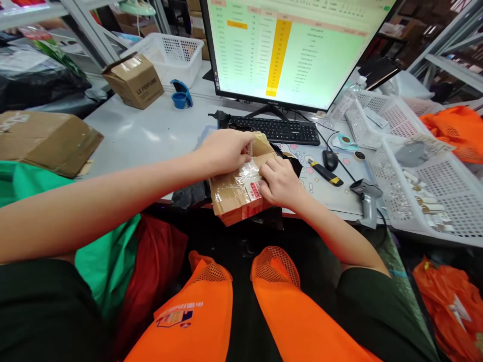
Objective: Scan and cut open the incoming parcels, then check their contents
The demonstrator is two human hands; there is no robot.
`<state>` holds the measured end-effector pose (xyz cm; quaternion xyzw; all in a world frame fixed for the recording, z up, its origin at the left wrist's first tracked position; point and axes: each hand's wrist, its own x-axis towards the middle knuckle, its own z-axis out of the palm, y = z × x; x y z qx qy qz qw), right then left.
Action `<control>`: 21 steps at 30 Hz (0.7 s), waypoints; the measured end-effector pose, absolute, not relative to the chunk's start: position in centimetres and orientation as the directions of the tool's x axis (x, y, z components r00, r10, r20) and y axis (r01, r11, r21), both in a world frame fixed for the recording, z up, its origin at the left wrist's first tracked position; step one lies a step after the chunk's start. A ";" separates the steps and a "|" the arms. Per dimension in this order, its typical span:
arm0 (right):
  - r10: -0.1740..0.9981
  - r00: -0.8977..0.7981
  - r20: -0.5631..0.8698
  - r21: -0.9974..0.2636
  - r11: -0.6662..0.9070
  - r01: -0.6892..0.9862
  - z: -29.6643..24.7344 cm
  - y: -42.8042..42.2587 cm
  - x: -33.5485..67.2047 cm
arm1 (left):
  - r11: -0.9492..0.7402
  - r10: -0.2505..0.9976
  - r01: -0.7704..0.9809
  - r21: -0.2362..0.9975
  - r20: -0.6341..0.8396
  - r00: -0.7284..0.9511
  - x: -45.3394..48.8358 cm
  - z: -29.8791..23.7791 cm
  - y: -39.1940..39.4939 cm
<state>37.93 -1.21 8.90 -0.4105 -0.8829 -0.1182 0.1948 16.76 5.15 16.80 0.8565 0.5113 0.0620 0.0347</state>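
Note:
A brown cardboard box (234,193) with clear and red-printed tape rests at the table's front edge, tilted toward me. Black plastic wrapping (192,193) lies beneath and around it. My left hand (228,151) is on the box's upper left, its fingers curled at a raised flap. My right hand (281,182) grips the right side, fingers bent against the taped top. What is inside the box is hidden. Close to my right hand are a yellow-and-black utility knife (325,172) and a black mouse (330,160).
Behind the box are a keyboard (279,129) and a monitor (294,50). A barcode scanner (368,198) and white baskets (453,193) stand at right. At left sit a small carton (138,83), a blue round container (181,98) and a larger carton (45,138).

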 end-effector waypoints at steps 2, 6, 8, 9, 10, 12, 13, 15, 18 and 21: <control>0.678 -0.597 0.429 0.054 0.641 0.766 8.9 -1.2 37.9 | -0.449 0.884 0.881 0.152 -0.071 0.463 17.2 17.4 7.6; 0.688 -0.609 0.394 0.064 0.641 0.765 9.2 -1.2 37.6 | -0.369 0.873 0.904 0.218 -0.251 0.417 20.4 18.1 12.3; 0.703 -0.603 0.377 0.058 0.632 0.773 9.3 -1.2 37.4 | -0.367 0.886 0.903 0.221 -0.213 0.412 22.2 17.6 13.1; 0.713 -0.595 0.371 0.053 0.624 0.780 9.4 -1.1 37.4 | -0.379 0.889 0.899 0.219 -0.183 0.419 22.8 17.3 13.2; 0.722 -0.587 0.366 0.048 0.615 0.787 9.4 -1.1 37.3 | -0.399 0.888 0.890 0.220 -0.148 0.435 23.2 16.9 13.2; 0.733 -0.575 0.364 0.040 0.604 0.796 9.4 -1.1 37.2 | -0.459 0.875 0.855 0.242 -0.043 0.482 23.3 16.0 12.8; 0.735 -0.572 0.364 0.035 0.603 0.797 9.4 -1.1 37.1 | -0.478 0.871 0.841 0.251 0.015 0.491 23.1 15.7 12.5; 0.736 -0.572 0.362 0.020 0.608 0.794 9.3 -1.1 37.0 | -0.500 0.865 0.823 0.268 0.108 0.490 22.5 15.1 11.9; 0.737 -0.571 0.362 -0.011 0.616 0.788 9.2 -1.3 36.7 | -0.529 0.847 0.812 0.246 0.200 0.492 21.9 14.4 11.0; 0.741 -0.554 0.378 -0.073 0.621 0.781 9.2 -1.6 36.7 | -0.575 0.812 0.793 0.203 0.258 0.523 21.7 14.1 10.3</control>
